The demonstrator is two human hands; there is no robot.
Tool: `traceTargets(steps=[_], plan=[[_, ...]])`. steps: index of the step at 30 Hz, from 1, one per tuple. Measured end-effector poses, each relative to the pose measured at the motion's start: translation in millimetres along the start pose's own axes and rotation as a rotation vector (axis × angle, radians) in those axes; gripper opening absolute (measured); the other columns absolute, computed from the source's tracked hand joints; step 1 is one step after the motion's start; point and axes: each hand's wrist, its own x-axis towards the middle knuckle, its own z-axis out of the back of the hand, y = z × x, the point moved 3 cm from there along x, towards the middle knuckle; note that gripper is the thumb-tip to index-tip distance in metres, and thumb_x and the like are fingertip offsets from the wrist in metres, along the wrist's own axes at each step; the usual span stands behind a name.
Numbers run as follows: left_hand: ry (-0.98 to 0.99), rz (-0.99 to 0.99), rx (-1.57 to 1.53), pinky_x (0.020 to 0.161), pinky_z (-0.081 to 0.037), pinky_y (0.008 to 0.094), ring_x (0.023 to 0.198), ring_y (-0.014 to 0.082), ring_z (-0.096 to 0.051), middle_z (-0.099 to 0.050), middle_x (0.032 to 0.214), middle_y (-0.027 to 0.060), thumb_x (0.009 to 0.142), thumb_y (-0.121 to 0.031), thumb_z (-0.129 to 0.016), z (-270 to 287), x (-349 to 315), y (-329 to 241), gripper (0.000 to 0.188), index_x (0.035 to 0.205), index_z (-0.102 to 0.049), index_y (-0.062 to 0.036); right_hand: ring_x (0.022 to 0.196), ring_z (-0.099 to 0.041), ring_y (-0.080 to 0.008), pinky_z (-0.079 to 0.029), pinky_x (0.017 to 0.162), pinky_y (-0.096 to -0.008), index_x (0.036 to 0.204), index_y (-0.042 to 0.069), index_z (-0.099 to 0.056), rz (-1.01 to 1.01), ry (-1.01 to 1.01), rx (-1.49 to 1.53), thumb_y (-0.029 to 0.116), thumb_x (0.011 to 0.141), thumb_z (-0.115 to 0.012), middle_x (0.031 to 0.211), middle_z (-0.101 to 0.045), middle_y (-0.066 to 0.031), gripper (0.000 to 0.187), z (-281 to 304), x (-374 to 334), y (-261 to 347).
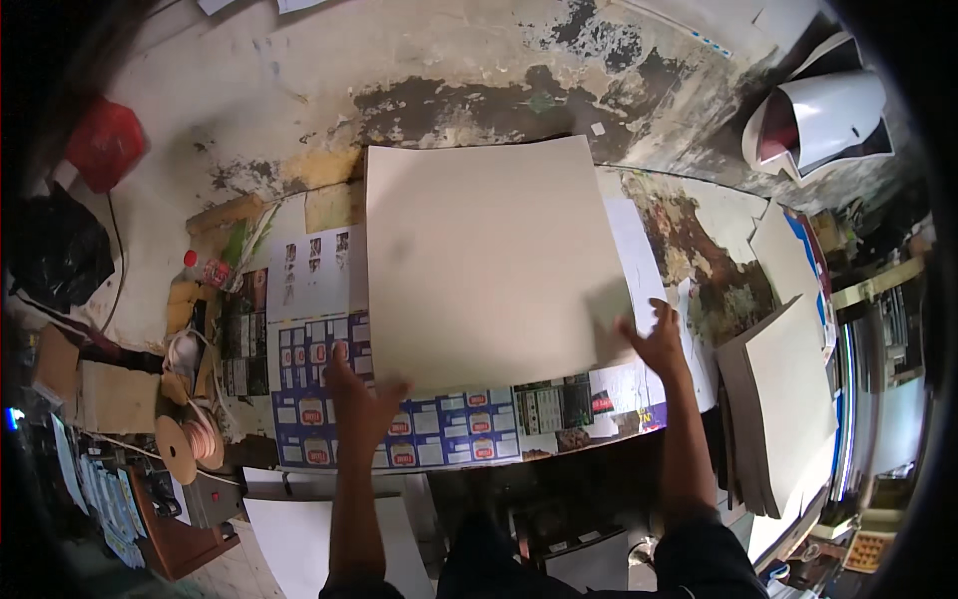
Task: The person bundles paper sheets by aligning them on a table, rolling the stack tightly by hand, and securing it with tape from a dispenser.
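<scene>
A large beige sheet of cardboard (489,260) lies on the table in front of me, its far edge close to the stained wall. I cannot tell whether it is a single sheet or the top of a stack. Just off its near left corner is my left hand (361,394), open, thumb and fingers apart and slightly blurred. My right hand (659,344) hovers by the sheet's right edge near the lower corner, also open with fingers spread. Neither hand holds anything. Below the cardboard, blue printed sheets (449,429) cover the near part of the table.
A thick stack of beige cardboard (788,409) stands at the right. On the left are a spool (190,449), a plastic bottle (210,270) and a black plastic bag (60,245). White sheets (309,559) lie below the table's near edge. Rolled white sheets (823,120) are at upper right.
</scene>
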Motion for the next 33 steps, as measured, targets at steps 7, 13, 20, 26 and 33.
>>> traceTargets(steps=[7, 13, 20, 26, 33], plan=[[0.478, -0.07, -0.118, 0.095, -0.048, 0.046, 0.115, 0.0392, -0.057, -0.054, 0.131, 0.0246, 0.064, -0.018, -0.087, -15, 29, -14, 0.117, 0.155, -0.013, -0.0046, 0.092, -0.068, -0.0412, -0.057, 0.08, -0.047, 0.151, 0.005, -0.025, 0.25, 0.188, -0.003, 0.026, 0.049, -0.094, 0.101, -0.07, -0.021, 0.125, 8, 1, 25], [0.344, -0.095, -0.098, 0.077, -0.053, 0.0497, 0.089, 0.0418, -0.066, -0.067, 0.102, 0.0238, 0.068, -0.009, -0.078, -24, 30, -9, 0.106, 0.153, -0.016, -0.0022, 0.094, -0.07, -0.0357, -0.058, 0.08, -0.0431, 0.149, 0.006, -0.032, 0.303, 0.043, -0.028, 0.025, 0.055, -0.09, 0.102, -0.071, -0.0194, 0.112, -12, -4, 21], [0.378, -0.043, -0.006, 0.095, -0.048, 0.0481, 0.121, 0.0437, -0.053, -0.049, 0.136, 0.0304, 0.068, -0.017, -0.083, -20, 9, -3, 0.12, 0.153, 0.0, 0.0008, 0.116, -0.058, -0.04, -0.05, 0.098, -0.0462, 0.155, 0.007, -0.007, 0.206, 0.128, 0.061, 0.023, 0.059, -0.092, 0.133, -0.055, -0.0225, 0.129, -16, -19, 8], [0.05, -0.147, -0.196, 0.114, -0.027, 0.0507, 0.138, 0.0456, -0.033, -0.03, 0.151, 0.0303, 0.073, -0.034, -0.082, 23, -147, 35, 0.115, 0.153, -0.009, 0.0044, 0.128, -0.044, -0.0457, -0.039, 0.107, -0.051, 0.152, 0.001, -0.021, 0.419, -0.235, 0.041, 0.022, 0.071, -0.086, 0.14, -0.044, -0.0294, 0.105, -28, -177, -27], [-0.073, 0.328, 0.074, 0.114, -0.028, 0.0505, 0.136, 0.0428, -0.035, -0.036, 0.148, 0.0286, 0.079, -0.037, -0.078, 95, -466, 209, 0.099, 0.148, -0.024, 0.0077, 0.113, -0.062, -0.0331, -0.048, 0.1, -0.0404, 0.121, -0.001, -0.063, 0.068, 0.126, 0.108, 0.014, 0.076, -0.078, 0.12, -0.065, -0.0206, 0.05, -96, -471, -149]])
